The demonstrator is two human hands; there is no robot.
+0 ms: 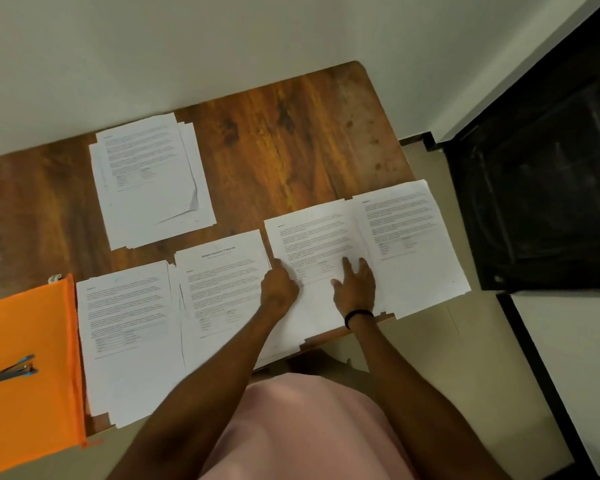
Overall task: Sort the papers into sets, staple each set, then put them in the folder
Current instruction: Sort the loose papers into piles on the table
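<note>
While the right hand (355, 287) lies flat with fingers spread on the third paper pile (312, 237) along the near edge of the wooden table (291, 140), the left hand (279, 287) sits at that pile's left edge with fingers curled under; whether it pinches a sheet cannot be told. A black wristband (359, 315) circles the right wrist. Just left of this pile lies the second paper pile (219, 289), and beyond it the first paper pile (129, 334), both at the near edge. The fourth paper pile (413, 237) touches the third's right side and overhangs the table's near right corner. A loose paper stack (149, 178) rests toward the far edge, left of centre, its top sheet's corner curled. At the near left corner lies the orange folder (25, 323), a stapler (11, 370) on top of it.
</note>
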